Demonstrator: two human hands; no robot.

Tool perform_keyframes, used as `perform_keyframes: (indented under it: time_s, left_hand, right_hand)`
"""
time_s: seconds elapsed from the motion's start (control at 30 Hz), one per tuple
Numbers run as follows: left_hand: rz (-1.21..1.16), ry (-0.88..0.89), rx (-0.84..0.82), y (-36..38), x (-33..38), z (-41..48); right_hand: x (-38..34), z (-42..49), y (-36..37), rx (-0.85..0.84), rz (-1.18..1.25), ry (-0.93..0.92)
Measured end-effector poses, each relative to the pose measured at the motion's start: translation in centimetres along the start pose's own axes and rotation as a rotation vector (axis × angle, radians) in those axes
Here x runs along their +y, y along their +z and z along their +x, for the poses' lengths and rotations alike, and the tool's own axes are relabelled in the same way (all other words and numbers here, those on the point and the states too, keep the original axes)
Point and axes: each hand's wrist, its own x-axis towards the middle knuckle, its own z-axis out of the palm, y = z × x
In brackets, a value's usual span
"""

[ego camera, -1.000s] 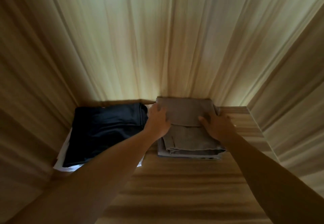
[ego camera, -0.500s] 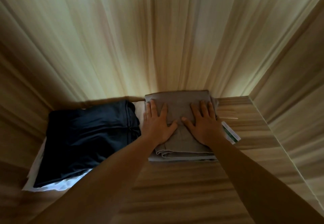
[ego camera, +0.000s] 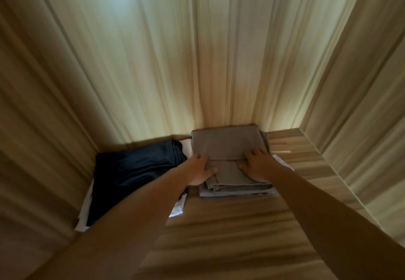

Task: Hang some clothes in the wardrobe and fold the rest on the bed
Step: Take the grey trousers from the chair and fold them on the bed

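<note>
A folded grey garment lies on the wooden wardrobe shelf, pushed up to the back panel. On its left part rests my left hand, fingers on the upper fold and thumb on the layer below. My right hand rests on its right part in the same way. Neither hand lifts the cloth. Just left of the grey stack sits a folded dark navy garment, on top of a white garment.
A white paper tag pokes out from under my right wrist, beside the grey stack. The wardrobe's back panel and right wall close in the shelf. Bare shelf board lies to the right and in front of the stacks.
Half a second ago both hands lay flat in the middle of the grey garment. They have since slid apart and back toward its near edge. The stack stays in place.
</note>
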Motion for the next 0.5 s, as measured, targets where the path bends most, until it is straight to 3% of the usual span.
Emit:
perform_keyframes:
  time_s: [0.13, 0.27, 0.37, 0.5]
  left_hand:
    - [-0.018, 0.036, 0.039, -0.7, 1.5, -6.9]
    - [0.069, 0.115, -0.06, -2.2, 3.5, -14.6]
    - [0.097, 0.131, -0.033, -3.2, 3.9, -20.7]
    - [0.128, 0.112, 0.0, -4.5, 4.3, -29.8]
  right_hand:
    - [-2.8, -6.7, -3.4, -0.133, 0.052, -0.038]
    - [-4.7, -14.5, -4.5, -0.08, 0.117, -0.004]
    - [-6.8, -21.6, -5.6, -0.01, 0.111, 0.031]
    - [-11.0, -31.6, -7.3, -0.048, 0.086, 0.105]
